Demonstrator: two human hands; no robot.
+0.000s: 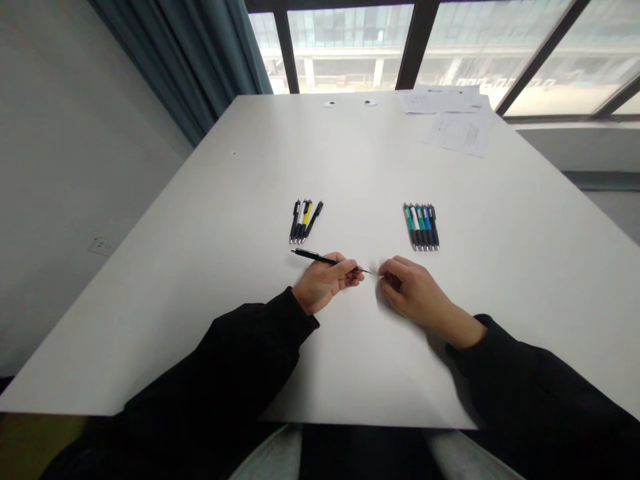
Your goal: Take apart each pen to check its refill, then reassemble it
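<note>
My left hand (327,280) is closed around a black pen (313,255). The pen lies sideways across the fingers, its clicker end to the left, and a thin tip or refill sticks out to the right. My right hand (410,290) is close by on the right, thumb and fingertips pinched near that thin end. What it pinches is blurred and too small to name. Above my left hand several pens (304,222) in black, white and yellow lie loosely side by side. Above my right hand a tidy row of pens (421,227) in green, white, blue and black lies on the table.
The white table (200,267) stretches to the window. Paper sheets (455,130) lie at its far right corner. Two small white oval pieces (370,103) with dark spots are at the far edge. A blue-grey curtain (190,53) hangs at the left, and a wall socket (103,246) is below.
</note>
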